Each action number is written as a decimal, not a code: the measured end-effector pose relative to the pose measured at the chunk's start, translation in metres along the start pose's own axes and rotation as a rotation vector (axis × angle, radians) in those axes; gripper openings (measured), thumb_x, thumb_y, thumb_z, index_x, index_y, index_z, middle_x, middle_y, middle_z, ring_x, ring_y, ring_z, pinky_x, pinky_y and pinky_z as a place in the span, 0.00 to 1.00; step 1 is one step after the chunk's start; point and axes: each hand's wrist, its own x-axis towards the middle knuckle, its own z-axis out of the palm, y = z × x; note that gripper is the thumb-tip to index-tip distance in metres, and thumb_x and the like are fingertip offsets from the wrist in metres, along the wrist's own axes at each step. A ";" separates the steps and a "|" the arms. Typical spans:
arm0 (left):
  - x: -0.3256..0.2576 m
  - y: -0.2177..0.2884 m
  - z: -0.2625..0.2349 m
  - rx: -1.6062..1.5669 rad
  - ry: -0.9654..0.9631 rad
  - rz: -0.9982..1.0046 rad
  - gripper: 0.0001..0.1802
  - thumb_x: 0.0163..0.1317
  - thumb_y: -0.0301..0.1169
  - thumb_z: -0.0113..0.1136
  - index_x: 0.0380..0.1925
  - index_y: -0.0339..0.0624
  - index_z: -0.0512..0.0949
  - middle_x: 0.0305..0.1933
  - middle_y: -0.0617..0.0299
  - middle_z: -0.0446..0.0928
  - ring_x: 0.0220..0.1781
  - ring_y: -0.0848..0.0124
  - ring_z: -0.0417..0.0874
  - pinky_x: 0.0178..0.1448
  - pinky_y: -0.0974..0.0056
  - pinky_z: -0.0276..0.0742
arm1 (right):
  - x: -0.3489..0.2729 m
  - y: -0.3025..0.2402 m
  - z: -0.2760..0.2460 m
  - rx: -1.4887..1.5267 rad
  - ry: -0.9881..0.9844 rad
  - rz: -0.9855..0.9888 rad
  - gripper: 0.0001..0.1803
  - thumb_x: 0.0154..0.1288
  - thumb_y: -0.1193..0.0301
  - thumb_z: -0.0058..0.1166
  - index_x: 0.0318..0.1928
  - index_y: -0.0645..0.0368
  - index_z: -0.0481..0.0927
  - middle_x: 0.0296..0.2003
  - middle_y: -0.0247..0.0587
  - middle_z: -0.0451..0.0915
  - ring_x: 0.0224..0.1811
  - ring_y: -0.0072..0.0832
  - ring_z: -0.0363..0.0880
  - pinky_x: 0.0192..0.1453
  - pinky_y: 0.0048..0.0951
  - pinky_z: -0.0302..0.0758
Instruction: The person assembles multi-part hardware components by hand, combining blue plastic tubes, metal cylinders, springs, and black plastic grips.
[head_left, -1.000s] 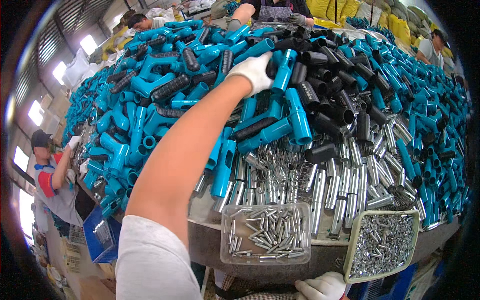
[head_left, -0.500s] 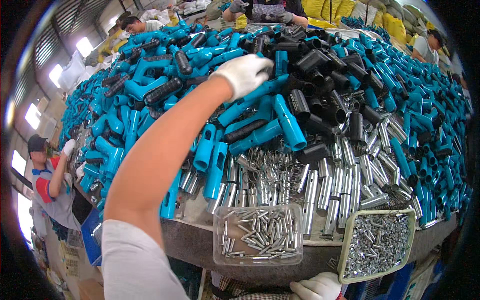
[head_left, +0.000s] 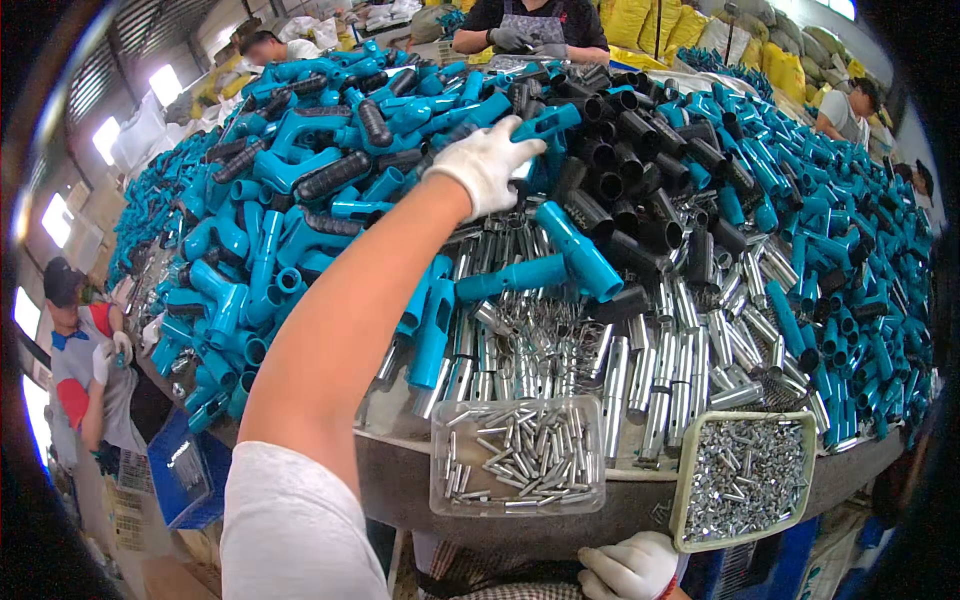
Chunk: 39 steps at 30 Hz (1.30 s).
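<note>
- teal plastic handle piece (head_left: 545, 122) sits high on the heap, and the left hand (head_left: 487, 163), in a white glove, is clenched around its near end, far out over the pile at full reach of the bare forearm.
- the piece's long axis runs roughly level, from the glove out toward the person's right and slightly away; its free end pokes past the fingers above a cluster of black rubber grips (head_left: 640, 140).
- so the thing lies at and just to the right of the left hand, not below it; the grasp is on the end nearest the wrist.
- the right hand (head_left: 630, 567), also gloved in white, stays low at the near edge of the desk (head_left: 400, 480), under the rim and well apart from the held piece; whether it is clenched or released i cannot tell, as only its back shows.
- the left hand is plainly the nearer one; the right is a whole heap away.
- between the two hands, on the near part of the desk, lie bright metal tubes (head_left: 640, 380) in rows, their long axes pointing mostly toward the person.
- a clear plastic tray (head_left: 440, 500) of small metal pins sits at the near rim, and just to its right a pale-rimmed tray (head_left: 682, 500) full of small silvery fasteners.
- more teal t-shaped housings (head_left: 560, 270) lie just below and to the right of the left wrist, untouched.
- other people work at the far and left sides of the desk, hands on their own parts.
</note>
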 end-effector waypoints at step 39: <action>-0.326 0.050 -0.014 0.173 0.489 -0.570 0.42 0.43 0.39 0.73 0.63 0.48 0.71 0.68 0.43 0.65 0.70 0.41 0.63 0.70 0.43 0.63 | 0.000 -0.016 0.000 -0.178 0.102 0.077 0.10 0.47 0.73 0.67 0.33 0.56 0.84 0.22 0.35 0.79 0.20 0.33 0.77 0.25 0.33 0.74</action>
